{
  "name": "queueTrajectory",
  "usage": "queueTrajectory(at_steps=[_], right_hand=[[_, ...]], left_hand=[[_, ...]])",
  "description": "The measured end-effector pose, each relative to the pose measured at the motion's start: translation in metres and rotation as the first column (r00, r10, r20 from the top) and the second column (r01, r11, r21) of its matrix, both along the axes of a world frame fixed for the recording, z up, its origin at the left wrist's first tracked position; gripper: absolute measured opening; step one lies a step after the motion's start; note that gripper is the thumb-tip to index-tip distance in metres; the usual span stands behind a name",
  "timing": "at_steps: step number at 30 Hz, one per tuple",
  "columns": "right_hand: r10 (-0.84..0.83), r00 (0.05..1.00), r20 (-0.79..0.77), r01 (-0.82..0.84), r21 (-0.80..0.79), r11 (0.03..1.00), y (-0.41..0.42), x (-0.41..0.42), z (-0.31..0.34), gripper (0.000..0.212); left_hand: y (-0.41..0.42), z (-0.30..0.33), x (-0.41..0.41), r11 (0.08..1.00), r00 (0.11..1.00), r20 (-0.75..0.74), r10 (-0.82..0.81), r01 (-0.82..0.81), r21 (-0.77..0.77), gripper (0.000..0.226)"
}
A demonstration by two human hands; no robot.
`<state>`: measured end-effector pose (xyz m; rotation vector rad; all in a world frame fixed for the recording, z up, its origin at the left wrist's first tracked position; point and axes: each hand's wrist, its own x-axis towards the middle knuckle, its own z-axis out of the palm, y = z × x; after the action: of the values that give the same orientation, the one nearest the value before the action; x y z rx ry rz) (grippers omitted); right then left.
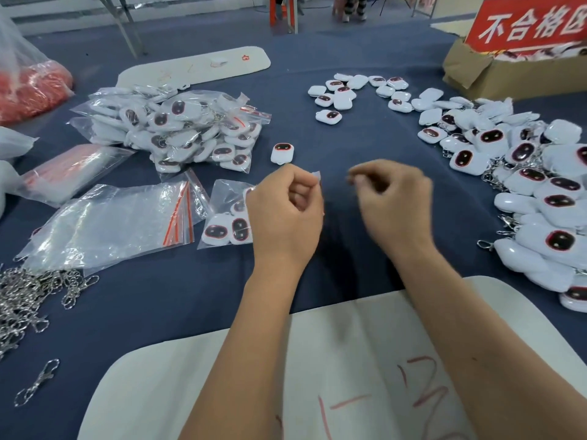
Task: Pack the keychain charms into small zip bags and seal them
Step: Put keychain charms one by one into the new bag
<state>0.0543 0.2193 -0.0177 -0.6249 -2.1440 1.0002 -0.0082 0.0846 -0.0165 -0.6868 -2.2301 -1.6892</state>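
My left hand (pixel 286 214) hovers over the blue table, its thumb and forefinger pinched on a small white scrap (pixel 316 176). My right hand (pixel 394 201) is beside it, blurred, fingertips pinched together; whether anything is between them I cannot tell. Partly under my left hand lies a zip bag (pixel 222 223) holding white charms with dark red-rimmed faces. One loose charm (pixel 282 153) lies just beyond my left hand. At the left, empty zip bags (pixel 108 223) with red seal lines are stacked. A heap of bagged charms (pixel 187 128) sits behind them.
Loose charms with clasps are piled along the right (pixel 540 185), and a smaller group (pixel 352 90) lies further back. Metal clasp chains (pixel 28 300) lie at the near left. A cardboard box (pixel 508 74) with a red sign stands at the back right. A white board (pixel 317 376) lies under my forearms.
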Motion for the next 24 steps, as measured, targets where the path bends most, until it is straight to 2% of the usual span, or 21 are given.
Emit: queueTrajectory(at_steps=[2,4,6,9,11,14,17,18,19,20,21,22,24], right_hand=[[-0.278,0.944,0.175,0.243,0.197,0.95,0.032,0.009,0.001,0.022],[-0.419,0.839,0.347,0.328,0.29,0.899,0.056,0.015,0.0,0.035],[-0.454,0.782,0.427,0.334,0.328,0.884,0.072,0.019,0.001,0.049],[-0.392,0.74,0.547,0.227,0.345,0.911,0.087,0.018,0.0,0.06],[-0.387,0.74,0.551,0.234,0.329,0.915,0.091,0.015,-0.003,0.055],[-0.419,0.769,0.482,0.267,0.353,0.897,0.082,0.015,-0.003,0.035],[-0.251,0.929,0.27,0.149,0.348,0.926,0.064,0.014,0.0,0.018],[-0.158,0.972,0.174,0.1,0.304,0.947,0.052,0.012,0.003,0.017],[-0.053,0.996,0.078,0.038,0.188,0.981,0.038,0.009,0.006,0.017],[0.06,0.998,-0.018,-0.06,-0.013,0.998,0.023,0.005,0.009,0.016],[0.156,0.981,-0.117,-0.18,-0.235,0.955,0.01,0.001,0.011,0.017],[0.218,0.954,-0.206,-0.288,-0.424,0.859,-0.002,-0.003,0.01,0.02],[0.27,0.912,-0.309,-0.41,-0.649,0.641,-0.015,-0.006,0.006,0.029]], left_hand=[[0.003,-0.004,0.002,0.979,0.995,-0.01,-0.103,0.099,-0.18,0.011],[0.005,-0.006,0.003,0.94,0.985,-0.032,-0.167,0.149,-0.307,0.009],[0.007,-0.008,0.003,0.917,0.982,-0.047,-0.182,0.152,-0.369,0.01],[0.006,-0.006,0.001,0.907,0.985,-0.056,-0.163,0.128,-0.401,0.012],[0.003,-0.006,0.0,0.903,0.99,-0.045,-0.134,0.103,-0.417,0.012],[0.001,-0.006,-0.003,0.904,0.997,-0.013,-0.082,0.069,-0.423,0.009],[-0.001,-0.002,-0.005,0.949,0.999,0.029,-0.042,0.049,-0.311,0.008],[-0.001,-0.001,-0.004,0.973,0.996,0.068,-0.051,0.065,-0.223,0.007],[0.0,0.001,-0.004,0.987,0.989,0.122,-0.079,0.094,-0.127,0.006],[0.001,0.003,-0.003,0.991,0.978,0.17,-0.119,0.128,-0.044,0.005],[0.001,0.004,-0.001,0.988,0.967,0.2,-0.156,0.155,0.022,0.005],[0.001,0.005,-0.001,0.983,0.959,0.217,-0.18,0.169,0.07,0.006],[0.0,0.005,-0.002,0.975,0.945,0.255,-0.206,0.177,0.133,0.009]])
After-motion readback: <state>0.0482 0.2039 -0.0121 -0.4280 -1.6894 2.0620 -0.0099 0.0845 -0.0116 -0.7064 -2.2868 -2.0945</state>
